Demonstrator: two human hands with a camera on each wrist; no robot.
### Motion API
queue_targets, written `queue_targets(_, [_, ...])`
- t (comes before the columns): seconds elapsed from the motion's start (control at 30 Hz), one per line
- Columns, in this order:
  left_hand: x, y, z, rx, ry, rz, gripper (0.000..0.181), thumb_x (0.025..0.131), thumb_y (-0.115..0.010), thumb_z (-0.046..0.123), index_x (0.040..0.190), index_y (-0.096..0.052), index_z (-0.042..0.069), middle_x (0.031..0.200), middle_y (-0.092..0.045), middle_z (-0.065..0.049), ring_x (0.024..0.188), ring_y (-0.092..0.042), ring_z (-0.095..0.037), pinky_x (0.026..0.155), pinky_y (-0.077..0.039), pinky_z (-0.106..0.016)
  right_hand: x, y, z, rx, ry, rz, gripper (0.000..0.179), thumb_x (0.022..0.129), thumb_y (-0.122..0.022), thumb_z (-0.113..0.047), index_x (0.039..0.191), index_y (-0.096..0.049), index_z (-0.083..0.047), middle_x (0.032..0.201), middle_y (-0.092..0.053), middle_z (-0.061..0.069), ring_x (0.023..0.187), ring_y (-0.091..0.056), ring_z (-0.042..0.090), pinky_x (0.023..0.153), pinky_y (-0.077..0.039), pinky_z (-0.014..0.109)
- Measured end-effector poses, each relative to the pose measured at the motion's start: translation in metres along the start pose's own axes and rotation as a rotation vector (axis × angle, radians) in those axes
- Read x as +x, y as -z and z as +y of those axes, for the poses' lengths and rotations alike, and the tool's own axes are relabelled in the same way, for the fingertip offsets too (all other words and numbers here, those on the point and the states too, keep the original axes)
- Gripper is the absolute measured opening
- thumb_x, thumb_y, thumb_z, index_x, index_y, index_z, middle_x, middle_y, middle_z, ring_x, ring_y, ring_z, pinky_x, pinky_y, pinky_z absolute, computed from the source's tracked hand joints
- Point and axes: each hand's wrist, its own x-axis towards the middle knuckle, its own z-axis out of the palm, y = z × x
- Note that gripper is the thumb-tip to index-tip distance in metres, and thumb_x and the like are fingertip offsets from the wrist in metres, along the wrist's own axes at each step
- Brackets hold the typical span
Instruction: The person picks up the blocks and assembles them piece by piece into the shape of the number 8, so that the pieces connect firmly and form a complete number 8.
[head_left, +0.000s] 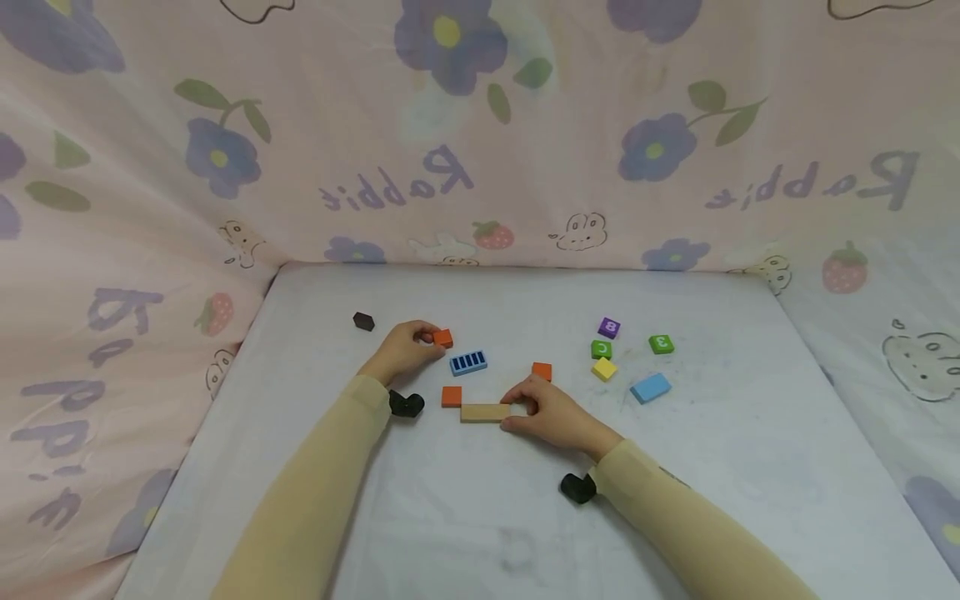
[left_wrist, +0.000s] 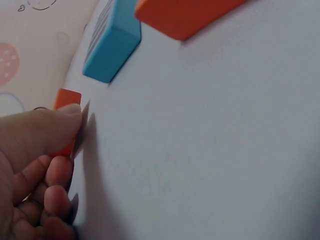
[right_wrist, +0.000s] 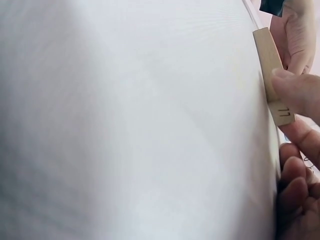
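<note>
Between thumb and fingers, my left hand point(head_left: 407, 350) pinches an orange block point(head_left: 444, 338); the left wrist view shows this orange block point(left_wrist: 65, 100) standing on edge. My right hand point(head_left: 551, 412) grips the right end of a long plain wooden block point(head_left: 484, 413). In the right wrist view, that wooden block point(right_wrist: 270, 65) has dark marks on its end. A second orange block point(head_left: 452, 397) lies at the wooden block's left end. Another orange block point(head_left: 542, 372) is just beyond the right hand, partly hidden by it. A blue block with dark bars point(head_left: 468, 362) lies between the hands.
On the right lie a purple block point(head_left: 609, 327), a green C block point(head_left: 602, 349), a green block marked 3 point(head_left: 662, 344), a yellow block point(head_left: 604, 369) and a light blue block point(head_left: 650, 387). A dark brown block point(head_left: 363, 322) sits far left. Patterned cloth point(head_left: 480, 167) surrounds the white table.
</note>
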Motion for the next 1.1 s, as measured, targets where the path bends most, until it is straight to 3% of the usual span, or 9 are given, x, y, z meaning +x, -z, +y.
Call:
queue_targets(0.2, [-0.011,0.006,-0.009,-0.067,0.002,0.01,0.043,0.086,-0.074,0.029,0.125,-0.061,0.015,0.11,-0.058,-0.005,0.099,-0.049,-0.024,0.087,-0.038,-0.038,0.001,0.0,-0.001,0.001,-0.008,-0.001,0.031,0.081,-0.078,-0.038,0.108,-0.065,-0.03,0.091,-0.052,0.001,0.081,-0.048,0.018,0.069,-0.039,0.033])
queue_targets(0.33, [-0.026,0.007,-0.012,-0.081,0.019,0.018,0.044,0.086,-0.074,0.033,0.124,-0.061,0.015,0.109,-0.058,-0.005,0.098,-0.049,-0.023,0.087,-0.039,-0.038,0.001,0.0,0.0,-0.001,-0.002,-0.002,0.032,0.081,-0.079,-0.038,0.109,-0.065,-0.029,0.091,-0.052,0.001,0.081,-0.047,0.018,0.069,-0.039,0.033])
queue_targets(0.47, [-0.047,0.003,-0.014,-0.081,0.008,0.033,0.043,0.085,-0.074,0.032,0.123,-0.062,0.015,0.107,-0.06,-0.003,0.096,-0.052,-0.021,0.085,-0.042,-0.036,0.002,0.0,0.002,-0.011,0.011,-0.004,0.032,0.081,-0.079,-0.037,0.109,-0.066,-0.03,0.092,-0.052,0.001,0.08,-0.048,0.018,0.068,-0.039,0.032])
queue_targets(0.6, [-0.073,-0.002,-0.012,-0.048,-0.048,0.025,0.038,0.084,-0.076,0.027,0.119,-0.064,0.015,0.1,-0.061,-0.002,0.09,-0.055,-0.019,0.08,-0.045,-0.034,0.001,0.001,0.003,-0.015,0.029,-0.009,0.032,0.081,-0.078,-0.038,0.109,-0.066,-0.029,0.093,-0.053,0.0,0.081,-0.048,0.017,0.068,-0.04,0.031])
queue_targets(0.83, [-0.105,-0.012,-0.005,0.02,-0.146,-0.058,0.033,0.083,-0.077,0.019,0.114,-0.065,0.016,0.087,-0.058,-0.001,0.078,-0.052,-0.018,0.069,-0.043,-0.031,0.0,0.002,0.005,-0.007,0.024,-0.001,0.03,0.081,-0.078,-0.036,0.107,-0.065,-0.03,0.092,-0.052,0.0,0.081,-0.048,0.018,0.068,-0.04,0.032])
queue_targets(1.1, [-0.114,-0.022,-0.004,0.118,-0.178,-0.149,0.031,0.082,-0.078,0.02,0.11,-0.065,0.018,0.084,-0.057,0.002,0.074,-0.052,-0.015,0.066,-0.043,-0.03,0.003,0.0,0.008,-0.006,0.031,-0.011,0.031,0.081,-0.078,-0.037,0.109,-0.065,-0.03,0.092,-0.052,-0.001,0.081,-0.048,0.018,0.068,-0.04,0.032])
